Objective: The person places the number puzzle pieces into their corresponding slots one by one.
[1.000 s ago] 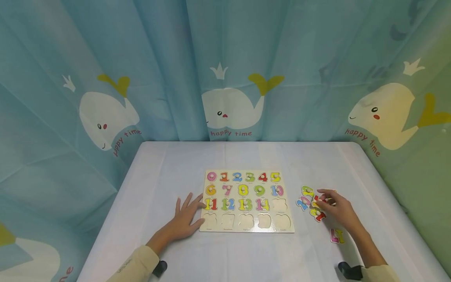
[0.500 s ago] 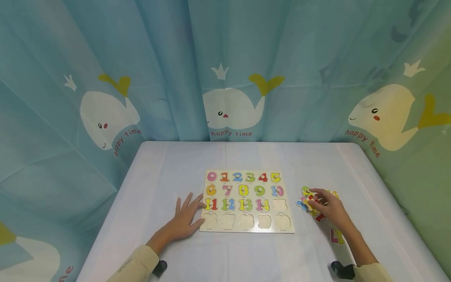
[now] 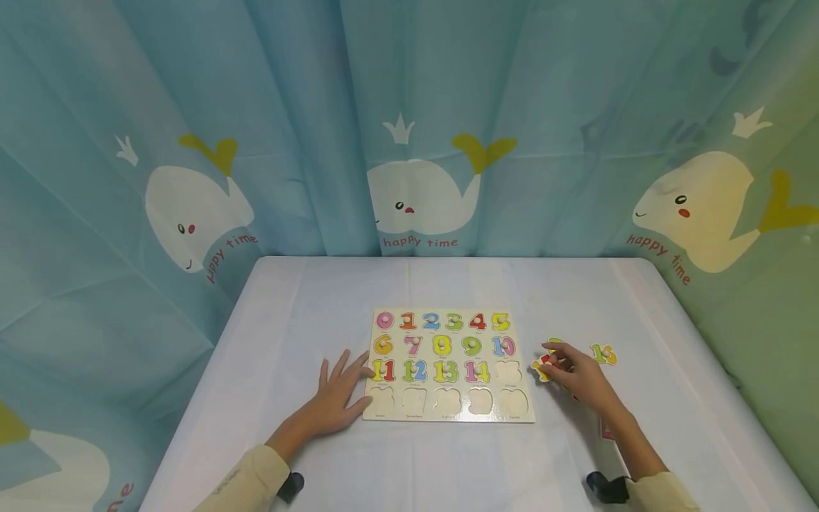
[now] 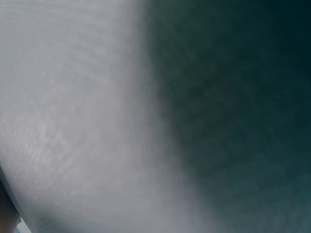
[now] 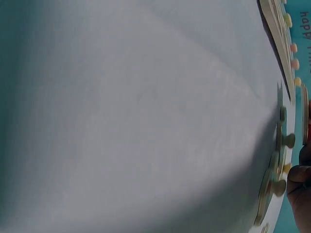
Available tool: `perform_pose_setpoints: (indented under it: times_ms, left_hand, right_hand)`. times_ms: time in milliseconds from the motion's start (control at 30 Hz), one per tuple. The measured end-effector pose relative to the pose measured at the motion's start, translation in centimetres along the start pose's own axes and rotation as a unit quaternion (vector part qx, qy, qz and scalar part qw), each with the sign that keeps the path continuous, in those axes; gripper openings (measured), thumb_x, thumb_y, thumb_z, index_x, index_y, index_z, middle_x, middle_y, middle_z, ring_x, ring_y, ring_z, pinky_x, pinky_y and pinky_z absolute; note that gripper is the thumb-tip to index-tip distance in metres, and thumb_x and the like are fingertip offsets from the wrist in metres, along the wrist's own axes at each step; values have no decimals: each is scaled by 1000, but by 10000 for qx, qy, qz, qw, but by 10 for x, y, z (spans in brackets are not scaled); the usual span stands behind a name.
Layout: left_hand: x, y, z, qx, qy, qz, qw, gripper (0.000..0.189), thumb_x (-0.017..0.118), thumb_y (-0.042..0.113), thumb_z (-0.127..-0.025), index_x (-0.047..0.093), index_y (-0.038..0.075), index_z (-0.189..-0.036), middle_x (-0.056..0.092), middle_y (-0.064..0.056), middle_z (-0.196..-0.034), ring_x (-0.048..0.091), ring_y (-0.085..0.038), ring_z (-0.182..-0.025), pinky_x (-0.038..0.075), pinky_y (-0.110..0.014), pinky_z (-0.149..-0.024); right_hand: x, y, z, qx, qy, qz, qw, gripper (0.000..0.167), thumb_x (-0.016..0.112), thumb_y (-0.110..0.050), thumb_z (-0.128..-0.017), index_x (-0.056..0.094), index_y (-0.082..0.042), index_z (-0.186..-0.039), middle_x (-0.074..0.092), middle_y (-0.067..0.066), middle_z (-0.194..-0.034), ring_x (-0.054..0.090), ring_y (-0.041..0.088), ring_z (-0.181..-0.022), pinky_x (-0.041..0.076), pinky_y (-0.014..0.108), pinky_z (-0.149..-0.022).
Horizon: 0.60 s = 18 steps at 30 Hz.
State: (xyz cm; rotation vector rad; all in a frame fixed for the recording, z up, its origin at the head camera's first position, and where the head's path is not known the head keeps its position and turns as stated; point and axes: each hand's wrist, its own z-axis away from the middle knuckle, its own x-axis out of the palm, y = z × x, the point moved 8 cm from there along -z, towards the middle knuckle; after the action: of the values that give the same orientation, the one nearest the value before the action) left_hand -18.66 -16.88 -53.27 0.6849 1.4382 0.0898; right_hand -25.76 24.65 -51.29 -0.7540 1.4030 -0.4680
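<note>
My left hand (image 3: 334, 402) lies at the left side of the wooden number puzzle board (image 3: 441, 414), its fingers spread and fingertips on the edge. In the board sit pieces 0 to 14, each with a small knob; several recesses in the lower rows are bare. To the right of the board, my right hand (image 3: 581, 373) pinches a red-and-yellow number puzzle piece (image 3: 542, 370) between thumb and fingers. The right wrist view shows that piece (image 5: 305, 116) raised above other knobbed pieces (image 5: 272, 187) on the table. Its numeral is partly hidden by my fingers.
A green-and-yellow 16 piece (image 3: 603, 354) lies beyond my right hand. A pink piece (image 3: 606, 429) is partly covered by my right forearm, and a green one (image 3: 554, 341) shows behind my fingers. A blue whale-print curtain (image 3: 294, 142) hangs behind the white table (image 3: 320, 299).
My right hand has picked up the red-and-yellow piece from the pile and carried it left toward the board, uncovering the 16 piece. My left hand has stayed in place.
</note>
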Motion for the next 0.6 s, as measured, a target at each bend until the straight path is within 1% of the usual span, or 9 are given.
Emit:
perform_pose_setpoints:
  times_ms: [100,233,433,600]
  left_hand:
    - [0,0,0,19,21,28,10000,39,56,33,-89,49,17,-124,26,-9,-152,7,-37,-140,-7,-64,-103]
    - [1,0,0,16,3,57,10000,39,56,32,-89,49,17,-124,26,-8,-152,7,-37,-140,-7,-64,-103]
    - [1,-2,0,7,14,78,10000,38,56,32,-90,49,18,-124,25,-7,-153,6,-36,-141,-7,-64,-103]
    - [2,-2,-1,-35,-55,36,10000,39,55,34,-90,48,18,-125,23,-7,-154,4,-35,-141,-8,-64,-103]
  right_hand:
    - [5,-5,-2,-59,-22,43,10000,47,73,-19,-83,56,1,-123,54,4,-87,51,17,-73,42,23,-54]
    - [12,-10,-3,6,-78,6,10000,49,74,-21,-82,56,1,-122,53,3,-86,49,16,-72,41,22,-56]
    - [21,-15,-6,100,-151,-80,9998,49,73,-20,-82,56,0,-123,53,4,-87,50,17,-72,43,22,-56]
    - [28,-18,-7,130,-263,-50,9996,49,74,-20,-82,56,-1,-124,54,3,-86,51,17,-73,43,22,-58]
